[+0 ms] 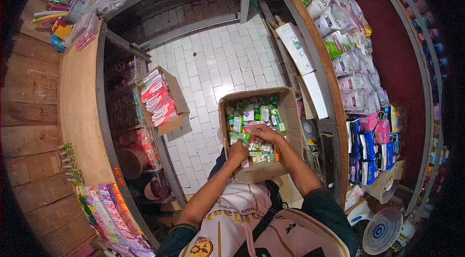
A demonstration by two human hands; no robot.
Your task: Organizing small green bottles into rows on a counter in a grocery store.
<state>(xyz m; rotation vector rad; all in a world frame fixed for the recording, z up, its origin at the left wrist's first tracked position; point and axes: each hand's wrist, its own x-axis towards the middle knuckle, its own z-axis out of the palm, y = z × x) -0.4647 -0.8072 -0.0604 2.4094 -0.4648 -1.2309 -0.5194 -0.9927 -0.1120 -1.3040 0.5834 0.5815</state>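
Note:
An open cardboard box (296, 126) stands before me, filled with small packaged goods, among them green-and-white cartons (264, 113) and green-capped bottles. Both of my hands are inside it, over the goods. My left hand (238, 151) is at the left side, its fingers closed around a small green item (238, 135) that is partly covered. Just to the right, my right hand (264, 133) bends over the packages with its fingers pointing left. Its fingertips are near the same green item, and I cannot tell whether they grip anything.
A second cardboard box (175, 93) with red-and-white cartons (158, 101) sits to the left on the white tiled floor (203, 72). Wood-framed shelves flank me. Bagged packs (341, 50) line the right shelf, with a fan (382, 226) at lower right. A wooden counter (78, 101) runs along the left.

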